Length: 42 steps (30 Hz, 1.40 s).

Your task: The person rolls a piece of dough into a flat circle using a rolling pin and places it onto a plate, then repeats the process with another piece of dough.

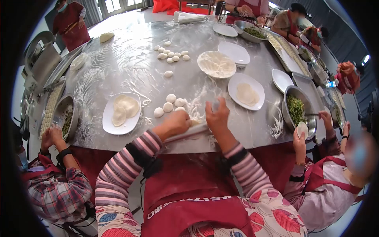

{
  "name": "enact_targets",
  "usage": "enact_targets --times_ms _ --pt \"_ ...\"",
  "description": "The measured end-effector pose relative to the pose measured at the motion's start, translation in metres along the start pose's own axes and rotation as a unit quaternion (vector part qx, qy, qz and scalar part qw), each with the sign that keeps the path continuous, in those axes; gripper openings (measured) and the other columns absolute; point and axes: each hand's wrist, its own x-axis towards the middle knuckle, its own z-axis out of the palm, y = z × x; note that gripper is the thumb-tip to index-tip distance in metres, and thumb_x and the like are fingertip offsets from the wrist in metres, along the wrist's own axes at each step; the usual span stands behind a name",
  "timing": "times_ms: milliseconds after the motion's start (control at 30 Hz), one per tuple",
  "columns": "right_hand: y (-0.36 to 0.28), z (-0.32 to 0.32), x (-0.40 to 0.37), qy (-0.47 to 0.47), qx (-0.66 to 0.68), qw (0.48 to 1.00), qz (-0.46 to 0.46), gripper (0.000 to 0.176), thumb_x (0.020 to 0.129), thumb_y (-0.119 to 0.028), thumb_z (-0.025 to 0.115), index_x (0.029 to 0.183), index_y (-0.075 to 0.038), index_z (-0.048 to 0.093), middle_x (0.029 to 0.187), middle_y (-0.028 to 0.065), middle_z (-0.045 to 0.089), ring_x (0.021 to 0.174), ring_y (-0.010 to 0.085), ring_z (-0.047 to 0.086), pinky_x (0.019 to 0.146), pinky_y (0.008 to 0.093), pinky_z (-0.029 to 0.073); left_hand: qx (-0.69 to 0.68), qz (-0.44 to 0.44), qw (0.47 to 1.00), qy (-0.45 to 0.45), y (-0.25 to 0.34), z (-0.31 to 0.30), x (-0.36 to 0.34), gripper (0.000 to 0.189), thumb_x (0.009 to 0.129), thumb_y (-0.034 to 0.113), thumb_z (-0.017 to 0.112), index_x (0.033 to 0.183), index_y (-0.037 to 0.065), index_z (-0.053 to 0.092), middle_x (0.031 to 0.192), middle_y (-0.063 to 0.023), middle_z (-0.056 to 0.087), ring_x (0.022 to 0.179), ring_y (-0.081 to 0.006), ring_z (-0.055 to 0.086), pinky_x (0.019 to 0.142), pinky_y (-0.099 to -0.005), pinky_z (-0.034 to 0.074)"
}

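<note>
My left hand [173, 124] is closed at the table's near edge, beside a rolling pin [187, 132] and a bit of dough [195, 122] largely hidden by the fingers. Right of it, my right hand [218, 115] has its fingers bent and blurred near the pin's other end; what it holds, if anything, is unclear. Several dough pieces [167, 107] lie just beyond my left hand. Flattened wrappers [125, 109] rest on a white plate [107, 118] to the left, and more wrappers [247, 94] on another plate [256, 106] to the right.
A flour bowl [216, 64] stands beside stacked plates [233, 53]. More dough balls [170, 54] lie farther back. Metal bowls of green filling [295, 108] stand at right and left. A co-worker at the right holds a wrapper [303, 130]; another person works at the left; others stand behind.
</note>
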Motion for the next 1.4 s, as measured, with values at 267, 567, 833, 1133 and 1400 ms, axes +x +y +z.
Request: enact_targets --times_ms 267,567,833,1133,1400 --pt "-0.022 -0.048 -0.042 -0.014 0.026 0.996 0.086 0.021 0.073 -0.007 0.066 0.086 -0.003 0.049 0.059 0.0135 0.054 0.051 0.0307 0.058 0.048 0.0363 0.046 -0.136 0.036 0.989 0.036 -0.021 0.005 0.011 0.015 0.071 0.012 0.060 0.079 0.000 0.063 0.074 -0.0192 0.062 0.072 -0.0307 0.060 0.065 -0.0379 0.047" --pt "-0.001 0.002 0.006 -0.001 -0.020 1.000 0.012 0.022 0.075 -0.009 0.064 0.089 -0.001 0.049 0.064 0.0202 0.054 0.058 0.0385 0.056 0.050 0.0431 0.044 -0.068 0.027 0.997 -0.001 -0.009 -0.010 0.011 0.018 0.072 0.017 0.061 0.080 0.001 0.062 0.075 -0.0185 0.062 0.072 -0.0275 0.061 0.063 -0.0377 0.046" --pt "-0.027 -0.065 -0.055 -0.008 0.053 0.997 0.060 0.022 0.073 -0.006 0.068 0.086 -0.004 0.050 0.061 0.0142 0.054 0.053 0.0321 0.058 0.047 0.0367 0.046 -0.038 0.173 0.984 0.032 0.016 -0.001 0.039 0.015 0.073 0.014 0.061 0.080 0.001 0.059 0.070 -0.0124 0.060 0.068 -0.0201 0.058 0.060 -0.0335 0.044" --pt "-0.026 -0.067 -0.055 -0.024 0.094 0.994 0.050 0.024 0.073 -0.005 0.068 0.087 -0.003 0.049 0.061 0.0148 0.054 0.052 0.0327 0.058 0.047 0.0361 0.046 0.071 0.083 0.988 0.114 0.023 -0.040 0.093 0.027 0.069 0.018 0.065 0.089 0.001 0.059 0.092 -0.0172 0.061 0.085 -0.0312 0.058 0.075 -0.0400 0.046" --pt "-0.027 -0.064 -0.053 -0.022 0.095 0.993 0.063 0.024 0.073 -0.006 0.068 0.084 -0.004 0.048 0.058 0.0134 0.052 0.049 0.0296 0.056 0.045 0.0357 0.043 0.190 0.071 0.974 0.098 -0.025 -0.040 0.054 0.027 0.063 0.015 0.072 0.086 0.008 0.059 0.088 -0.0145 0.057 0.088 -0.0324 0.055 0.075 -0.0387 0.045"
